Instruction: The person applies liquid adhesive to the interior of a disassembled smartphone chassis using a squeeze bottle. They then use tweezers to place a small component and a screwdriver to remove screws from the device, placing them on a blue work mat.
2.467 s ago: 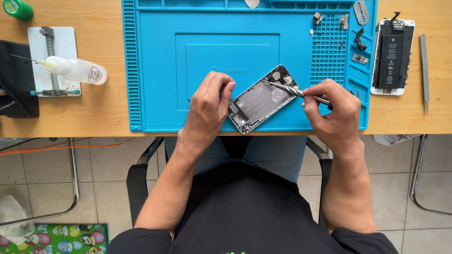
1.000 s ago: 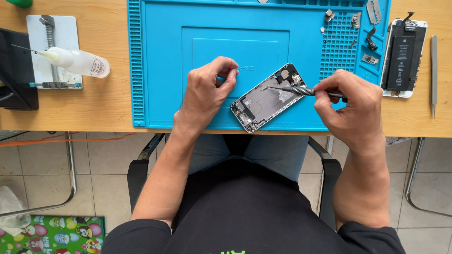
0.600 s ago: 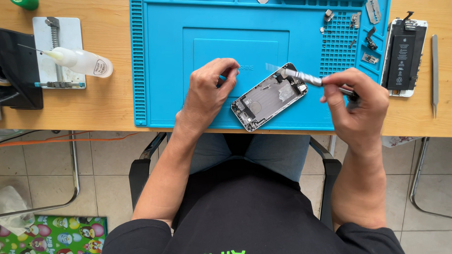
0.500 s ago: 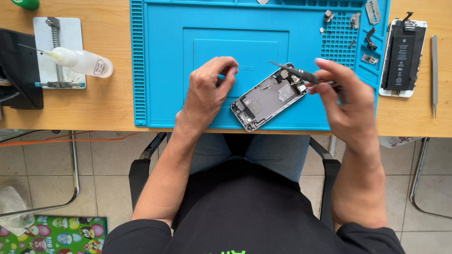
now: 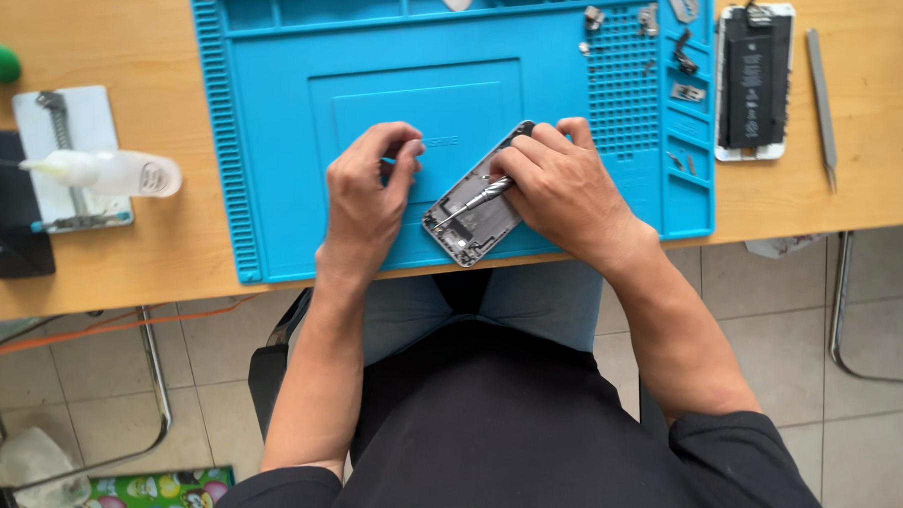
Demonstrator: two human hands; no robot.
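An opened phone body lies tilted on the blue work mat near its front edge. My right hand rests over the phone's upper half and holds a small silver screwdriver, whose tip points down-left into the phone's inside. My left hand sits just left of the phone with its fingers curled and thumb and forefinger pinched together; whether something small is between them is too small to tell.
Small parts and screws lie in the mat's right-hand compartments. A phone screen assembly and metal tweezers lie on the wooden table to the right. A clear squeeze bottle lies on a white tray at left.
My right hand has moved left and down over the phone, with the screwdriver now pointing into its lower half. My left hand has let go of the phone's edge.
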